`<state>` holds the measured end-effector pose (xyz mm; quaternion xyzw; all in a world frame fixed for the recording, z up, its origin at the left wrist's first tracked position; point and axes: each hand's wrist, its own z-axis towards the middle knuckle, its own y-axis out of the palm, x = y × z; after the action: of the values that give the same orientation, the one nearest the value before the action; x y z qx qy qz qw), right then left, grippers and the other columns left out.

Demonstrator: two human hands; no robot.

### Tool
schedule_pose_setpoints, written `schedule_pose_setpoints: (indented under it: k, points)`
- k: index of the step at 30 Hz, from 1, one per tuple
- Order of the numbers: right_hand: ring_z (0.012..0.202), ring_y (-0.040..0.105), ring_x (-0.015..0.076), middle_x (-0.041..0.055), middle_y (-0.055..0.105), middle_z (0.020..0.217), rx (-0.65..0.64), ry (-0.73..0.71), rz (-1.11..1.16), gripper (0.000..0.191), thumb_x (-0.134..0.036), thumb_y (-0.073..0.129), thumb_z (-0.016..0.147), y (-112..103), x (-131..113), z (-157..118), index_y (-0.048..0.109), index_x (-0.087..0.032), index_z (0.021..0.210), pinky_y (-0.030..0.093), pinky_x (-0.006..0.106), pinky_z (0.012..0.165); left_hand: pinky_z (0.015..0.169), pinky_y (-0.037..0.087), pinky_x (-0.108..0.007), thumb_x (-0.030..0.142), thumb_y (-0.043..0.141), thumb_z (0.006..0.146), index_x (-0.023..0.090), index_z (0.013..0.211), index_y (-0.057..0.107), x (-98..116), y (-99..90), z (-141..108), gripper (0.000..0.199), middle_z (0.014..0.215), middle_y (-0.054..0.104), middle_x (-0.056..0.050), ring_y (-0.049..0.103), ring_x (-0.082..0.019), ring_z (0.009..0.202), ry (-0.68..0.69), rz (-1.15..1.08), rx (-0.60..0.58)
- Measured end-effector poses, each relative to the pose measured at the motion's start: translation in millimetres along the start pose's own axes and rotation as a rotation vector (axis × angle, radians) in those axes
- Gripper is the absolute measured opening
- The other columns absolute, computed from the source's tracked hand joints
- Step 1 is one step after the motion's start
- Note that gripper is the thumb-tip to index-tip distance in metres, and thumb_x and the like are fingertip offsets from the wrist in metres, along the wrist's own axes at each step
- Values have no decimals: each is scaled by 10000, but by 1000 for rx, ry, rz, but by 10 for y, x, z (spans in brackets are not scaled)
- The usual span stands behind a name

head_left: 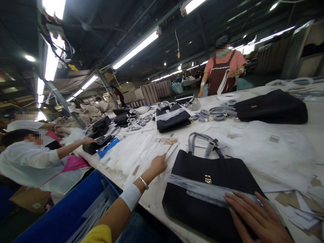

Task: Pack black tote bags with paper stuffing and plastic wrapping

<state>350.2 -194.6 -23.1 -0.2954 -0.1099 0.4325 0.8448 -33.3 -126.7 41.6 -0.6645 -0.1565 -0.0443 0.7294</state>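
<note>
A black handbag [188, 202] lies on the white table in front of me, with a gold clasp [208, 179] on its front. Clear film strip [199, 189] runs across the bag, and its handles [198, 140] are wrapped in film. My right hand [260, 216] rests flat on the bag's lower right, fingers spread and touching the film. Left of the bag, my left hand [158, 164] is closed above white sheets [129, 153] and a small packet of gold-coloured pieces [168, 141]. Whatever its fingers pinch is too small to make out.
Another black handbag [172, 118] stands farther back, and a large black bag [273, 108] lies at the right. Clear plastic [273, 145] is heaped before it. A blue bin [73, 206] adjoins the table's edge. Co-workers stand left [32, 162] and across [224, 72].
</note>
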Motion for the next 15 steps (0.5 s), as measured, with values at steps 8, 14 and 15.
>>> schedule_pose_setpoints:
  k: [8,14,15]
  points:
    - [1103,656,225,22,661,1273,119,251,93,422,-259,588,899,-173,-161,157,584,-304,1319,394,405,1112,935,500,-363,395,399,988,175,1350,509,372,-617,-164,438,1208,675,-100,646,-241,1077,108,-441,204]
    - [879,715,219,92,697,1190,-72,882,589,537,-507,544,914,-466,-349,514,546,-207,1359,600,316,736,755,504,-267,462,672,855,169,1110,661,1467,-459,-869,389,1011,713,-66,657,-204,891,382,-1065,-324]
    - [888,716,239,93,725,1122,-109,936,631,516,-531,555,898,-541,-355,545,618,-189,1279,598,326,745,740,496,-259,446,677,855,163,1083,677,1597,-383,-957,362,982,713,-65,652,-197,873,441,-1025,-394]
